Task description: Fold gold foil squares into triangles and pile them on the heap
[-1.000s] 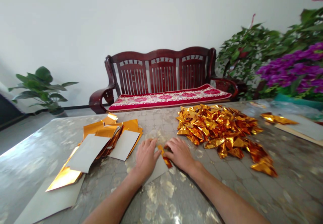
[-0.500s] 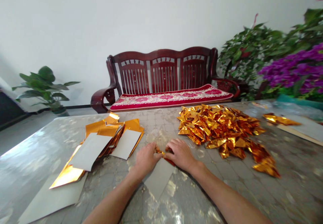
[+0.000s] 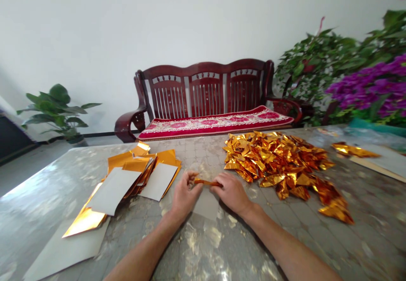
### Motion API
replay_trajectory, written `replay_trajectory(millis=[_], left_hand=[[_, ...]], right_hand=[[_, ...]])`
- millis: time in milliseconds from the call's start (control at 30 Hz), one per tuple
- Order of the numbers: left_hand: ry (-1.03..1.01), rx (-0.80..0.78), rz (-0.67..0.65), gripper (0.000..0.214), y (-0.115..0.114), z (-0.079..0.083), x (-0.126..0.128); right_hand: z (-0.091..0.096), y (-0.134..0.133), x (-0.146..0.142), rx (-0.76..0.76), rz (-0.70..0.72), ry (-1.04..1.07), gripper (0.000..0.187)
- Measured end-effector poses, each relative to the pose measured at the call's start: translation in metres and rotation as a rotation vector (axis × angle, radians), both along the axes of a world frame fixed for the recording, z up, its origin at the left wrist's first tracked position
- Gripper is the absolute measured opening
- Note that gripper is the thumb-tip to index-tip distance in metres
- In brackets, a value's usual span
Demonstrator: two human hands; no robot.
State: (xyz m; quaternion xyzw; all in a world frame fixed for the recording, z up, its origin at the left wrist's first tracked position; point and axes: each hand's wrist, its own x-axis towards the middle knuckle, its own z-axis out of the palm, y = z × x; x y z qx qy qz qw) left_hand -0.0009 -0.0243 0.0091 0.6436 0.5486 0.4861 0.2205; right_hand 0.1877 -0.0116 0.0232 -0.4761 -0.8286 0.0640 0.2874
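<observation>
L hand (image 3: 185,193) & R hand (image 3: 234,193) pinch gold foil strip (image 3: 206,182) btwn fingertips; prob. light, slick, easily creased; best held by ends.

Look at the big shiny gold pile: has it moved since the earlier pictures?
No. The gold pile lines up the same way with the bench, in front of its right end.
</observation>
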Motion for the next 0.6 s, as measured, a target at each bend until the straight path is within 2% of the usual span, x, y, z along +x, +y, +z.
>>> replay_trajectory(millis=[100,233,400,500,600], left_hand=[[0.132,0.202,0.021,0.012,-0.007,0.011,-0.003],[0.308,0.361,-0.011,0.021,-0.015,0.016,-0.009],[0.422,0.287,-0.108,0.029,-0.009,0.008,-0.009],[0.514,0.183,-0.139,0.043,-0.011,0.011,-0.004],[0.616,0.146,-0.113,0.045,-0.015,0.016,0.0]], right_hand=[[0.006,-0.003,0.007,0.198,-0.012,0.026,0.017],[0.008,-0.007,0.018,0.302,-0.03,-0.017,0.026],[0.002,0.0,0.02,0.289,-0.024,-0.083,0.033],[-0.001,0.004,0.017,0.269,-0.029,-0.096,0.031],[-0.003,0.005,0.015,0.28,-0.037,-0.114,0.026]])
